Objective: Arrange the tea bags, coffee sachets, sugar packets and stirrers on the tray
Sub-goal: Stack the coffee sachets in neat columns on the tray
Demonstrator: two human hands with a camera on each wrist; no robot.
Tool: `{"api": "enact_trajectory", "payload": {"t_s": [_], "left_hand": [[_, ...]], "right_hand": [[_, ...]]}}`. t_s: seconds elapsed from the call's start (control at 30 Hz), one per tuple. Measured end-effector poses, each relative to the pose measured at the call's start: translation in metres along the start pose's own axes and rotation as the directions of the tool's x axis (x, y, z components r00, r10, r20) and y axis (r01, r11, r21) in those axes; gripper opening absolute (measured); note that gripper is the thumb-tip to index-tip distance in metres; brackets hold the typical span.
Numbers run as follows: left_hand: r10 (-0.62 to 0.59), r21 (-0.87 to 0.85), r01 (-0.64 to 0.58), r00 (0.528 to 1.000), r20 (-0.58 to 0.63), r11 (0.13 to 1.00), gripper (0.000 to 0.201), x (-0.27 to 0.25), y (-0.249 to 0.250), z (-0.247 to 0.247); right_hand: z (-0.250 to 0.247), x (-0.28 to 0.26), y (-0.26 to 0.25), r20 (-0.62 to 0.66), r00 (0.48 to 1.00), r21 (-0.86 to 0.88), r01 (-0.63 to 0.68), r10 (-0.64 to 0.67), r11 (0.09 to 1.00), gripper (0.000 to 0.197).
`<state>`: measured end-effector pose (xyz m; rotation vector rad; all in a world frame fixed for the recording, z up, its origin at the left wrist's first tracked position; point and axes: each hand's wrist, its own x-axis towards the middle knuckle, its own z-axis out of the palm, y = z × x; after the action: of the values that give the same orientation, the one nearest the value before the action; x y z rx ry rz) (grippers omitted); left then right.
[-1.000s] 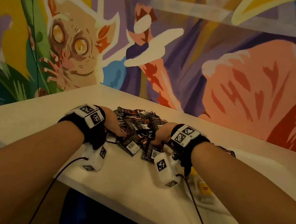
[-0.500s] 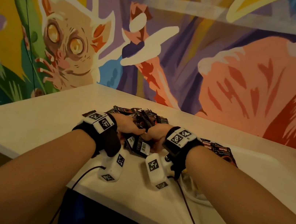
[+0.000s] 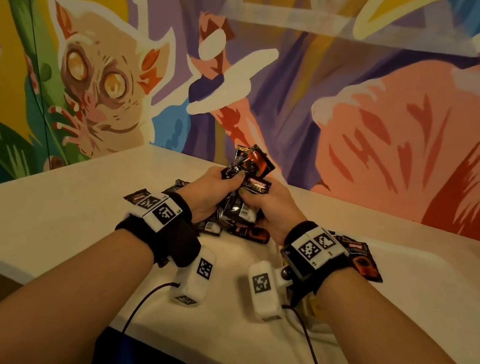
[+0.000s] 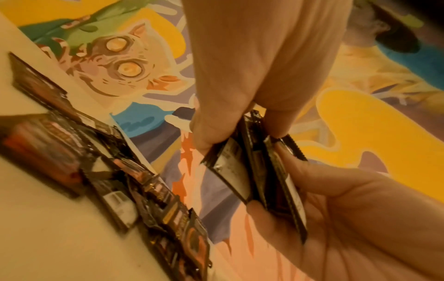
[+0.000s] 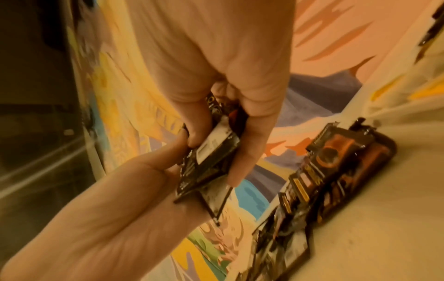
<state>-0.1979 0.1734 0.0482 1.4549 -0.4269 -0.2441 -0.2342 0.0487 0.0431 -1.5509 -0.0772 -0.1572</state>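
Both hands hold one bundle of black coffee sachets (image 3: 250, 164) lifted above the white table. My left hand (image 3: 222, 183) grips its left side and my right hand (image 3: 256, 196) its right side, fingers curled round the stack. In the left wrist view the left hand (image 4: 240, 129) pinches the bundle (image 4: 240, 171) from above while the right hand (image 4: 336, 199) cups it from below. The right wrist view shows the right hand (image 5: 216, 144) clamped on the bundle (image 5: 211, 157). More sachets (image 3: 234, 230) lie in a loose pile under the hands.
A few more sachets (image 3: 361, 256) lie to the right on a white tray (image 3: 426, 262) beside my right wrist. Something yellow (image 3: 314, 313) shows under the right forearm. A painted wall stands close behind the table. The table's near edge (image 3: 205, 360) runs below my forearms.
My hands closed in from both sides of the pile, gathered a stack of sachets between them and raised it off the table.
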Motion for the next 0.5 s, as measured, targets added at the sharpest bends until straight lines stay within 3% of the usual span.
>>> {"api": "enact_trajectory", "payload": {"t_s": [0.1,0.2,0.33,0.4,0.5], "left_hand": [[0.030,-0.023,-0.028,0.993,0.110,0.999,0.032,-0.007,0.006,0.012],[0.022,-0.037,-0.015,0.981,0.194,0.999,0.052,-0.006,0.012,0.022],[-0.068,-0.268,0.164,0.941,0.333,0.950,0.072,0.005,0.011,0.034],[-0.119,-0.354,0.267,0.914,0.388,0.896,0.060,0.005,0.007,0.046],[-0.081,-0.469,0.274,0.917,0.391,0.839,0.042,0.008,-0.004,0.066]], "right_hand": [[-0.015,-0.009,-0.011,-0.075,0.996,0.005,0.041,-0.041,0.999,0.025],[-0.033,-0.020,-0.019,-0.035,0.999,-0.009,0.018,-0.018,1.000,0.022],[-0.053,-0.038,-0.022,0.107,0.990,-0.041,-0.083,0.087,0.996,0.024],[-0.060,-0.044,-0.018,0.130,0.983,-0.051,-0.123,0.129,0.991,0.029],[-0.073,-0.047,-0.013,0.121,0.979,-0.006,-0.163,0.162,0.987,0.032]]}}
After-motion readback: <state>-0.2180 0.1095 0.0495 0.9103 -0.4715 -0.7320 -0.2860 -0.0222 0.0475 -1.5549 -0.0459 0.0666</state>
